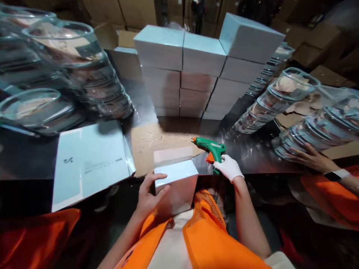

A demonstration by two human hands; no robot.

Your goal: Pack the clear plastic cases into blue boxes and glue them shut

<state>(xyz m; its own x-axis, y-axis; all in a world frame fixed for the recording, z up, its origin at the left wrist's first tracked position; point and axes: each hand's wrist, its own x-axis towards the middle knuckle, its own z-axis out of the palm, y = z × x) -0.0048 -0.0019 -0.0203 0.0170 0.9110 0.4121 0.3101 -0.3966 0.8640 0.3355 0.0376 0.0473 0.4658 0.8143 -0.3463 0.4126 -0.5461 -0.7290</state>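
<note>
My bare left hand (151,192) grips a white cardboard box (176,186) at its left side, close to my body at the table's front edge. One flap (172,155) of the box stands out at its far side. In my right hand (228,168), which wears a white glove, is the handle of a green glue gun (211,146) with an orange trigger and an orange tip. Its nozzle points left, above the table and beyond the box. A brown cardboard sheet (151,138) lies on the table under and behind the box.
Stacked white boxes (182,74) form a wall at the back. Stacks of glass bowls stand at left (103,82) and right (269,101). Flattened white cardboard (92,164) overhangs the table edge at left. At right, a co-worker's hand (316,160) touches another glass stack (316,127).
</note>
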